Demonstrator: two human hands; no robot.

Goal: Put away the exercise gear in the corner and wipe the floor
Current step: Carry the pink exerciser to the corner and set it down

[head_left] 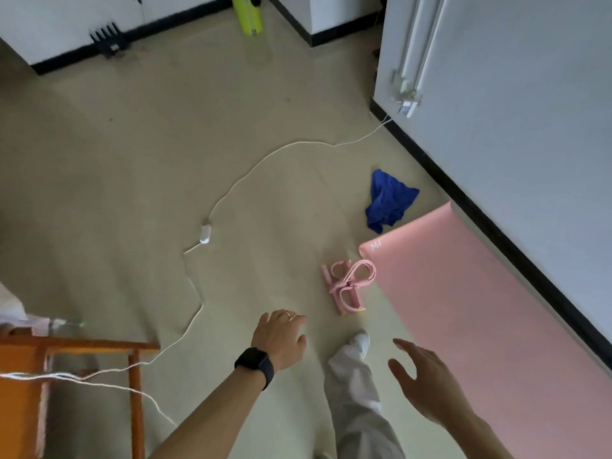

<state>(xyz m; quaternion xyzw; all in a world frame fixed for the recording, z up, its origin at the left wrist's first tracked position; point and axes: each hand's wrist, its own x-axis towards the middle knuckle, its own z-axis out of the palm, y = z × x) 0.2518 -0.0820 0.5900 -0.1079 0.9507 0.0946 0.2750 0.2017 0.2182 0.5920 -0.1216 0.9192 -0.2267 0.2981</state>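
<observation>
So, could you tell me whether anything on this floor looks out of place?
A crumpled blue cloth lies on the beige floor beside the pink exercise mat, and a white cable snakes loose across it.

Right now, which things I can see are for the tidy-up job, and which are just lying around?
For the job:
pink mat
pink stretch band
blue cloth

Just lying about:
white cable
wooden frame
black gadget by the wall
</observation>
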